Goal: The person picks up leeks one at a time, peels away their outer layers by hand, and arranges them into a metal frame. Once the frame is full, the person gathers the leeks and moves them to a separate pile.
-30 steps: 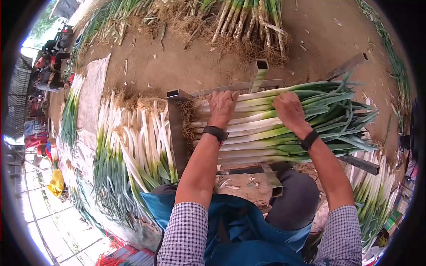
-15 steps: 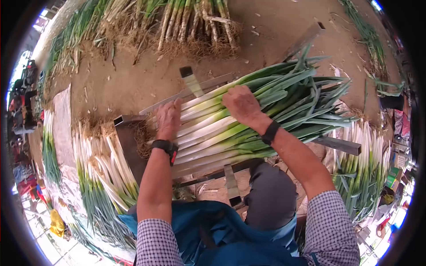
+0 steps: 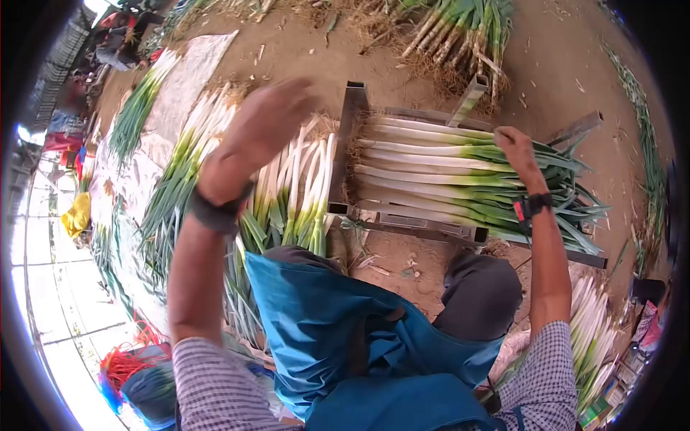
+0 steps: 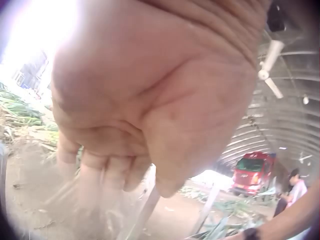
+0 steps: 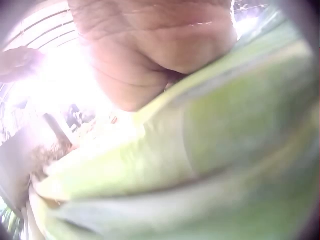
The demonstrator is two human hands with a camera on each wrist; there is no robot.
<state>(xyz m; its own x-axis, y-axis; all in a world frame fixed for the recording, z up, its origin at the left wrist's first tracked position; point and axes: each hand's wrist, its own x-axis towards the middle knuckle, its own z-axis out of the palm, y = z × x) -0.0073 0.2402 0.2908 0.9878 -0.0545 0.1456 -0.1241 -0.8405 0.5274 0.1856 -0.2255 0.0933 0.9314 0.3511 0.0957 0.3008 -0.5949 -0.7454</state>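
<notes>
A bundle of leeks [image 3: 424, 172] lies in a metal frame [image 3: 350, 136], roots against the upright plate at the left, green leaves at the right. My right hand [image 3: 512, 147] is at the far edge of the bundle, where white turns green. In the right wrist view its fingers curl down onto a leek [image 5: 150, 160], the fingertips hidden behind it. My left hand [image 3: 269, 118], blurred, hangs in the air left of the frame, over other leeks [image 3: 302, 179]. Its fingers [image 4: 92, 170] extend loosely and hold nothing in the left wrist view.
More leeks [image 3: 187, 158] lie in rows on a pale sheet [image 3: 198, 68] at the left. Unpeeled leeks [image 3: 460, 36] with roots lie beyond the frame. Square metal posts [image 3: 471, 97] stick up around it. Red strings [image 3: 126, 370] lie at lower left. A red truck [image 4: 252, 172] stands in the background.
My left hand has come off the root end of the leeks and swung left, away from the frame. The right hand stays on the bundle, now at its far edge.
</notes>
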